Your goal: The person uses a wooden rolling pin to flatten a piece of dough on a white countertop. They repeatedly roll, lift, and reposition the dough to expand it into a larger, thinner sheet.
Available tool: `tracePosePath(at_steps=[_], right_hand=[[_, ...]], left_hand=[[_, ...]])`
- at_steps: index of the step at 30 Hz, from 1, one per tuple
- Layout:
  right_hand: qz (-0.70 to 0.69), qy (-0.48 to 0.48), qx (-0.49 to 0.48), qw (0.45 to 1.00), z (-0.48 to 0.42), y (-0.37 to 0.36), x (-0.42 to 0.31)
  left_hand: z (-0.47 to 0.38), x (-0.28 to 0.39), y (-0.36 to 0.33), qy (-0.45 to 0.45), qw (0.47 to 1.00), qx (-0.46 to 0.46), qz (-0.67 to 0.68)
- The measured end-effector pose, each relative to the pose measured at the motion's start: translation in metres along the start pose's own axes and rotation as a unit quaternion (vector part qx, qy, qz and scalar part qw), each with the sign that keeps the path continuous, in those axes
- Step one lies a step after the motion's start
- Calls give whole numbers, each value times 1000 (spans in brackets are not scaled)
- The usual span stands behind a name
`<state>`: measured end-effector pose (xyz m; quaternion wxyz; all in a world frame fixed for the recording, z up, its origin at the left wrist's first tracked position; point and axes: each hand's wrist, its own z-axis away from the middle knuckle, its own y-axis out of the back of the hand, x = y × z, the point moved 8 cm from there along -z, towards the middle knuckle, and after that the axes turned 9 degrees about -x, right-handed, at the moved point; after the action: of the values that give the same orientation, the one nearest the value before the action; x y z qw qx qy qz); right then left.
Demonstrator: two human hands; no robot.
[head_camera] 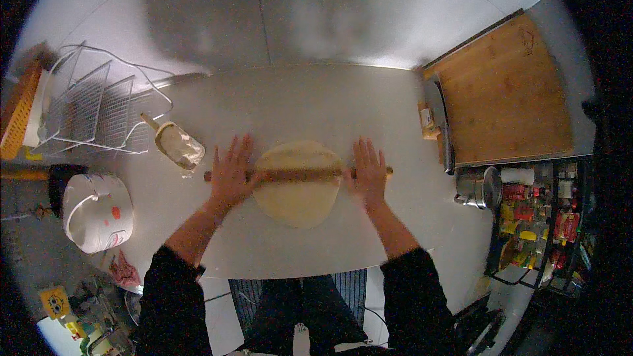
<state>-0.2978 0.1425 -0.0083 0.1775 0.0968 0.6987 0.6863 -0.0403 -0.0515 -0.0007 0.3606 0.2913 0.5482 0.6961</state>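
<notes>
A thin round sheet of dough [296,207] lies flat on the pale worktop [306,104] in front of me. Across its upper half runs a wooden rolling pin [304,175], slightly blurred, with both ends reaching past the dough. My left hand [231,173] rests palm down on the pin just left of the dough, its fingers stretched forward. On the other side, my right hand [368,173] presses flat on the pin in the same way, fingers extended beyond it. Neither hand's fingers are wrapped around the pin; the palms hide parts of it.
A scoop with flour [179,147] lies at left, near a wire rack [101,109] and a white bucket [99,212]. At right stand a wooden board [504,94], a metal container [477,188] and a black shelf rack [514,279] of packets. A wall bounds the back.
</notes>
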Motion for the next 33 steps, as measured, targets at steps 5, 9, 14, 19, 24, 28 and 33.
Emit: tracePosePath(at_steps=[5,9,14,19,24,28,33], right_hand=[[-41,25,65,997,34,6,-9],[12,-35,4,999,-49,-4,13],[13,11,-13,1000,-58,-6,8],[-49,68,-3,996,16,-7,-16],[-96,38,-49,993,21,5,-15],[-70,2,-7,998,-24,26,-3],[-40,13,84,996,-103,39,11]], left_hand=[[14,9,-5,-32,999,3,12],[-71,-28,5,16,996,74,-40],[-85,-42,-1,41,994,97,-6],[-35,-25,-6,118,985,112,62],[-42,-30,1,103,975,51,189],[-78,-37,10,106,991,73,39],[-123,-61,14,109,983,147,18]])
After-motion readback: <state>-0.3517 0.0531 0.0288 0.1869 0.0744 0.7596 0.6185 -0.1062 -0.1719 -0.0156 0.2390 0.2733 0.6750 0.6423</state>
